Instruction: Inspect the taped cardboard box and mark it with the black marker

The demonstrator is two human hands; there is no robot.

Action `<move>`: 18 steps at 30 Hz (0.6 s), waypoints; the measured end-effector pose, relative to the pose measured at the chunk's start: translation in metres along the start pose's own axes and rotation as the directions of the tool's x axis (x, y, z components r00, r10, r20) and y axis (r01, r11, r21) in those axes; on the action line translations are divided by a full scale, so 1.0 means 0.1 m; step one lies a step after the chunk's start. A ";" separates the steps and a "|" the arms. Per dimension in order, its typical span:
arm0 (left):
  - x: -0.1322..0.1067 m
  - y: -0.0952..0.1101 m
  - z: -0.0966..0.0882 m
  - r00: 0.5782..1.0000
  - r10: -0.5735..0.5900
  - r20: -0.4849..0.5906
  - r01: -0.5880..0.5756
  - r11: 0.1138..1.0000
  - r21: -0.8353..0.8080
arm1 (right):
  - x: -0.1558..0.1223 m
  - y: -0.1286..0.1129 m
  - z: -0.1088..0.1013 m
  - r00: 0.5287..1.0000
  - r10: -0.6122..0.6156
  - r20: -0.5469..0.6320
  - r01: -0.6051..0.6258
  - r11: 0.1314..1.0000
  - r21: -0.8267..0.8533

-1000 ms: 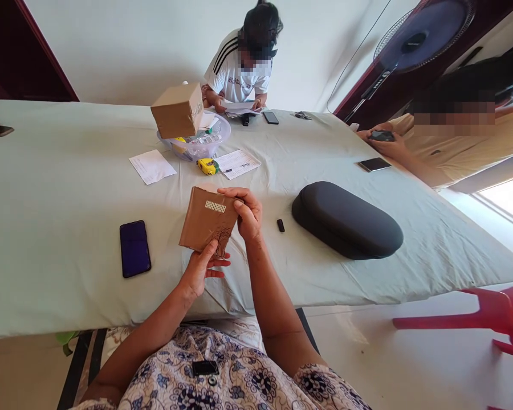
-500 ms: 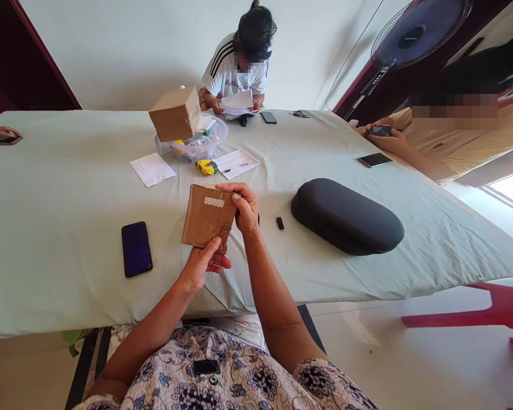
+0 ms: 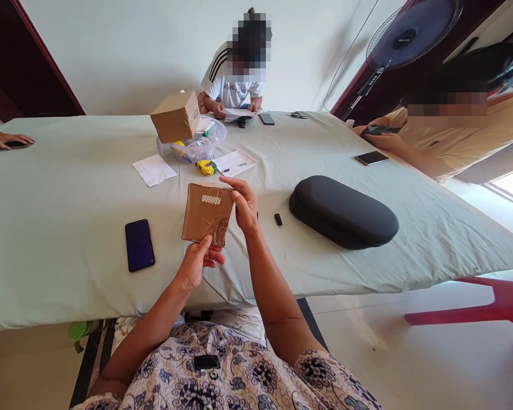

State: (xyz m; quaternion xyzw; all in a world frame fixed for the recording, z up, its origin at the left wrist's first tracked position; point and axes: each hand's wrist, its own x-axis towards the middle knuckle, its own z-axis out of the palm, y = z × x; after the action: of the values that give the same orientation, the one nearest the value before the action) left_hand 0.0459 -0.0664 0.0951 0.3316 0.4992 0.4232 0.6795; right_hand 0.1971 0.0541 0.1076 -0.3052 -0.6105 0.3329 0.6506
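My left hand [image 3: 195,262] grips a flat, squarish piece of cardboard [image 3: 200,213] by its lower edge, thumb on the front and fingers behind. The cardboard is tilted up towards me above the table. A strip of dotted tape [image 3: 211,200] crosses its upper part, and its lower right area is wrinkled. At the upper right corner is my right hand [image 3: 245,206], with its fingers stretched out and apart from the thumb. The thumb tip is close to the right edge; whether it touches, I cannot tell.
On the cloth-covered table [image 3: 77,193] are a phone [image 3: 139,245], a black case [image 3: 344,212], a small black object [image 3: 278,220], a tape measure [image 3: 206,167], papers [image 3: 154,170], and a basin [image 3: 216,142] with a cardboard box [image 3: 175,117] on it. Other people sit around.
My right hand has loosened from the cardboard's right side, its thumb shifting off the front face to the edge. My left hand keeps its hold. Across the table, a person's papers have been lowered.
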 end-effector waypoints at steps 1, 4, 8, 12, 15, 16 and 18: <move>-0.01 0.00 0.00 1.000 0.005 0.000 -0.005 1.000 -0.003 | -0.04 0.06 -0.05 0.997 0.008 -0.078 -0.012 0.998 -0.056; -0.05 -0.02 -0.03 1.000 0.004 -0.013 -0.004 1.000 -0.006 | -0.25 0.31 -0.25 0.930 0.137 -0.342 -0.248 0.920 -0.304; -0.08 -0.03 -0.05 1.000 -0.019 -0.010 0.019 1.000 -0.018 | -0.69 0.59 -0.54 0.827 0.267 -0.495 -0.560 0.480 -0.675; -0.06 -0.04 -0.05 0.999 -0.045 0.019 0.046 0.998 -0.032 | -1.08 0.71 -0.65 0.855 0.277 -0.439 -0.511 0.297 -0.807; -0.03 -0.06 -0.05 0.996 -0.070 0.051 0.073 0.995 -0.066 | -1.20 0.74 -0.67 0.880 0.286 -0.379 -0.459 0.306 -0.834; -0.02 -0.08 -0.05 0.996 -0.072 0.060 0.077 0.994 -0.081 | -1.21 0.74 -0.67 0.883 0.291 -0.367 -0.451 0.315 -0.835; 0.00 -0.10 -0.06 0.995 -0.064 0.072 0.072 0.992 -0.102 | -1.24 0.74 -0.68 0.890 0.295 -0.346 -0.435 0.331 -0.837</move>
State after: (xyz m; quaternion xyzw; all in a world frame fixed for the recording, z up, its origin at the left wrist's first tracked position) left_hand 0.0429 -0.0708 0.0847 0.2927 0.4636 0.4137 0.7268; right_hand 0.2568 -0.0010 -0.0298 -0.7540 -0.5625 0.0714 0.3316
